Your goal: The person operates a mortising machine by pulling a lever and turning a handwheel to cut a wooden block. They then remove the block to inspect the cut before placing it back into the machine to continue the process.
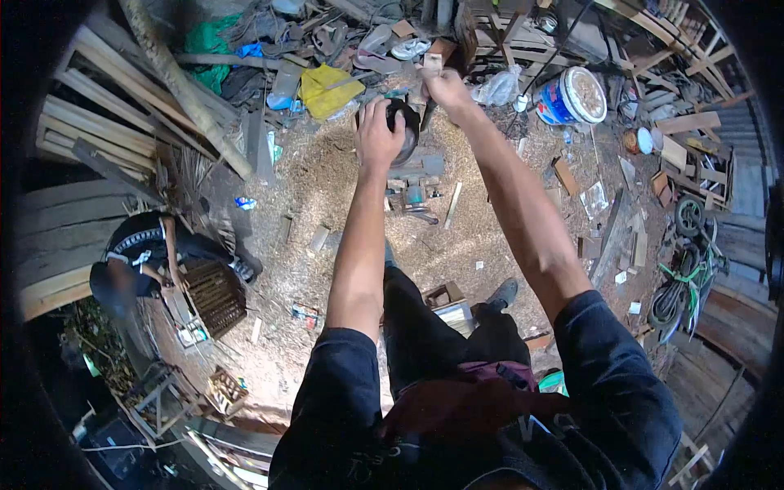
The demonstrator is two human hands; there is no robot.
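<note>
My left hand (380, 135) curls over a dark, round, bowl-like thing (408, 149), fingers on its top and thumb at its right side. My right hand (446, 88) is closed at the upper right of it, with a small pale wooden piece (433, 61) showing beyond the fingers. What else lies inside that fist is hidden. Just below the round thing stands a metal vise-like device (415, 194) with a handle at its lower end, on ground covered with wood shavings (314, 171).
A person (147, 245) sits at left by a slatted wooden crate (216, 298). A yellow sack (327, 90) and scraps lie ahead. At right are a white-and-blue bucket (572, 96) and a green small motorbike (690, 273). A wooden box (443, 296) stands near my feet.
</note>
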